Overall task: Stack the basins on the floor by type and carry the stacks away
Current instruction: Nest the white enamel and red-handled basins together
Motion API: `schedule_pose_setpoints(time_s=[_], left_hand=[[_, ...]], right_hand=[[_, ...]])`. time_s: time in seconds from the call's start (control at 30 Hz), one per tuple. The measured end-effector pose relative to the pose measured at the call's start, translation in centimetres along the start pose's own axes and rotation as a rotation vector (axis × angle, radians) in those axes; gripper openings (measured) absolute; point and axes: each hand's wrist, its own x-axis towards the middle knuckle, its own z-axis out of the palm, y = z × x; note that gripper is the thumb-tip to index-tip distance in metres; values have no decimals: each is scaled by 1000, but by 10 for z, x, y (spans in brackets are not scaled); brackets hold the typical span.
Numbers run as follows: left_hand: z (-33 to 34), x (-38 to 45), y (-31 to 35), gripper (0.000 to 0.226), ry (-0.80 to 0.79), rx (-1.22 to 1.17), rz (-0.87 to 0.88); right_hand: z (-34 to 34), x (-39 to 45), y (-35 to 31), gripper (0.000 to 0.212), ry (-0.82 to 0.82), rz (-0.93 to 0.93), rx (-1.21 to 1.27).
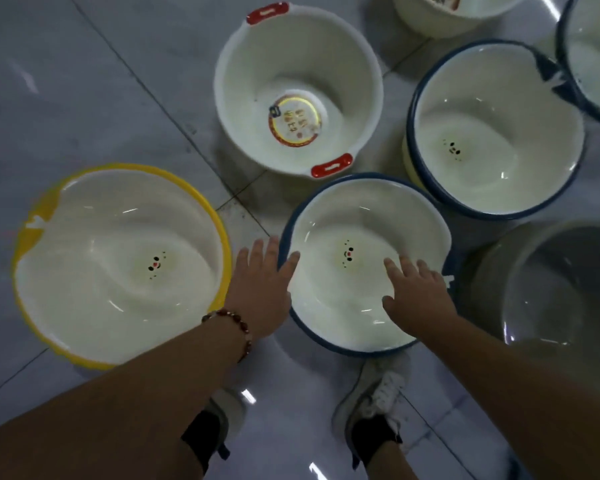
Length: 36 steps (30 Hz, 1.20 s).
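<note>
On the grey tiled floor [111, 98], the near blue-rimmed basin [340, 306] sits between both spread, empty grips, left hand [262, 289] touching its rim, right hand [418, 296] over its bowl, apparently positioned for a two-sided lift.

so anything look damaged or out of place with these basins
Nothing looks spilled or broken. The yellow-rimmed basin sits tilted rather than flat on the floor, and it is the only yellow one among the blue-rimmed basins, so it stands apart by type.
</note>
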Motion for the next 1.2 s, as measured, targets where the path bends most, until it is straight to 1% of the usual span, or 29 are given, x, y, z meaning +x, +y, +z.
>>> schedule_pose_setpoints(time_s=[0.13, 0.27, 0.3, 0.37, 0.43, 0.47, 0.53, 0.57, 0.63, 0.67, 0.73, 0.83, 0.9, 0.97, 1.0, 1.03, 1.1, 1.13, 1.2], left_hand=[[14, 38, 39, 72, -33, -16, -115], [44, 59, 44, 78, -180, 23, -317], [50, 61, 43, 79, -199, 5, -362], [63, 62, 42, 81, -223, -43, -398], [73, 61, 40, 79, -184, -94, -370], [75, 61, 41, 78, -152, -140, -355], [77, 62, 43, 73, -108, -271, -356], [76, 62, 42, 70, -90, -338, -359], [71, 60, 39, 67, -65, -437, -341], [69, 58, 36, 69, -53, -475, -324], [61, 53, 31, 77, -24, -569, -301], [44, 43, 20, 85, 42, -687, -297], [27, 33, 13, 83, 75, -799, -290], [7, 19, 4, 80, 89, -932, -313], [-1, 15, 2, 76, 70, -984, -344], [-8, 10, -3, 68, 66, -1029, -373], [-19, -4, -26, 34, 90, -1094, -411], [-22, -11, -41, 25, 111, -1109, -432], [-28, -28, -73, 19, 162, -1160, -490]], right_hand=[[43, 2, 66, 75, -88, 94, 65], [84, 4, 105, 81, -151, 220, 211], [93, 6, 109, 82, -152, 249, 296], [104, 10, 113, 87, -127, 262, 567], [108, 16, 111, 92, -26, 247, 862], [106, 19, 109, 91, 40, 260, 983], [100, 26, 105, 81, 149, 325, 1207], [98, 30, 106, 75, 159, 377, 1310], [96, 35, 110, 57, 102, 452, 1446], [95, 36, 113, 48, 55, 480, 1454], [91, 32, 120, 41, -25, 514, 1427], [69, 18, 126, 36, 17, 561, 1392], [52, 4, 128, 37, 30, 609, 1472], [31, -9, 122, 33, 9, 640, 1544], [23, -14, 120, 31, 4, 652, 1545], [13, -18, 116, 30, 11, 654, 1524], [-13, -29, 94, 32, 20, 604, 1488], [-26, -33, 81, 34, 25, 572, 1469], [-50, -41, 50, 35, 29, 515, 1403]])
